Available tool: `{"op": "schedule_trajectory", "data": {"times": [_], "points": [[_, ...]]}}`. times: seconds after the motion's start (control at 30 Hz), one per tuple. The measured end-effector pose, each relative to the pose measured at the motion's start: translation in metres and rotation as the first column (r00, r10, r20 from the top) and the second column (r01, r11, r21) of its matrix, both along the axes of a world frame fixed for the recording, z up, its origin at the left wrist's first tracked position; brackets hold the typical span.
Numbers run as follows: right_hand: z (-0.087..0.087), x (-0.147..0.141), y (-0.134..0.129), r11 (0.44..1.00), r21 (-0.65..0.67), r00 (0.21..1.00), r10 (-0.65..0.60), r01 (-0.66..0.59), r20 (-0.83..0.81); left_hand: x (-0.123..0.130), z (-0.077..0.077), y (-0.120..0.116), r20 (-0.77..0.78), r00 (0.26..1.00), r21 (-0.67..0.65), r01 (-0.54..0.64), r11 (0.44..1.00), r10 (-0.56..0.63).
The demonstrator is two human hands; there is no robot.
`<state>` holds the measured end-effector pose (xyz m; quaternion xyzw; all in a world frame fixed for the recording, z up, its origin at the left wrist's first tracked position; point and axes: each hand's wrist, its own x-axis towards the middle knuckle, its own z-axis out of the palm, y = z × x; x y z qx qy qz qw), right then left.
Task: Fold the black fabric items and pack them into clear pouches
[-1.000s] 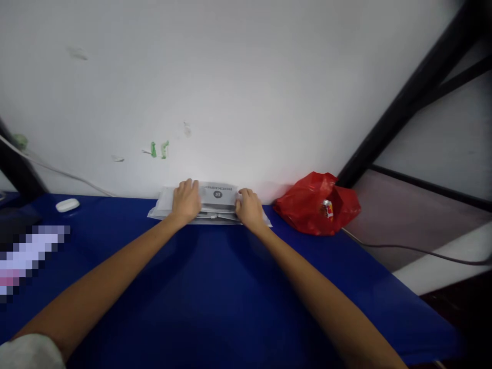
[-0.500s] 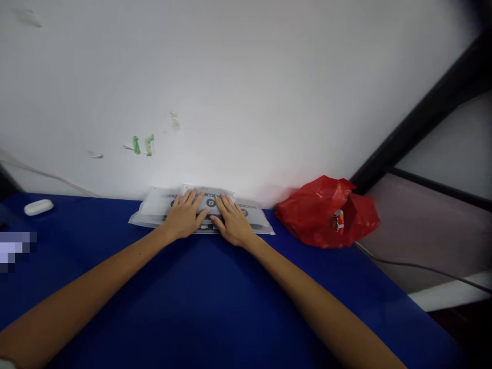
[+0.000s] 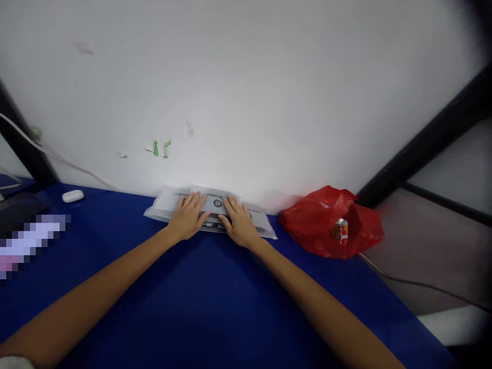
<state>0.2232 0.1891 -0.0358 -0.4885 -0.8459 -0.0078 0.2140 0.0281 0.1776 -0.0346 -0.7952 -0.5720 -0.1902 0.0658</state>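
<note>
Several frosted zip bags (image 3: pixel 209 193) with dark lettering lie stacked on the blue table (image 3: pixel 207 297), against the wall. My left hand (image 3: pixel 188 218) rests on the left part of the stack, its fingers spread over the top bag. On the right part lies my right hand (image 3: pixel 241 223), also palm down with fingers apart. Neither hand is wrapped round a bag. Dark contents show at the near edge between the hands; what they are I cannot make out.
To the right sits a red plastic bag (image 3: pixel 319 220) with a small colourful packet (image 3: pixel 341 230) in its opening. A white oval case (image 3: pixel 73 196) lies at the left. Behind the table stands a white wall (image 3: pixel 249 92); a cable (image 3: pixel 84 171) runs along it.
The view has turned a little to the left, so more of the table's left end shows. Both hands stay flat on the bags.
</note>
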Motion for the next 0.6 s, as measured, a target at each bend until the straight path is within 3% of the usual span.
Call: {"op": "schedule_trajectory", "data": {"times": [0.13,0.27,0.47,0.6], "points": [[0.0,0.004,-0.029,0.997,0.058,0.998,-0.041,0.044,-0.056,-0.016,-0.002,-0.022,-0.014,1.0,0.041,-0.002,0.999,0.003],[-0.004,0.009,-0.068,0.994,0.011,0.992,-0.112,0.113,-0.052,-0.027,-0.006,-0.047,-0.011,0.999,0.036,0.031,0.999,-0.03],[-0.004,-0.001,-0.107,0.953,-0.238,0.981,-0.194,0.189,0.0,-0.043,-0.012,-0.084,0.022,0.995,-0.173,0.096,0.98,-0.094],[-0.007,-0.014,-0.117,0.93,-0.283,0.97,-0.242,0.234,0.007,-0.061,-0.019,-0.097,0.016,1.0,-0.268,0.017,0.963,-0.013]]}}
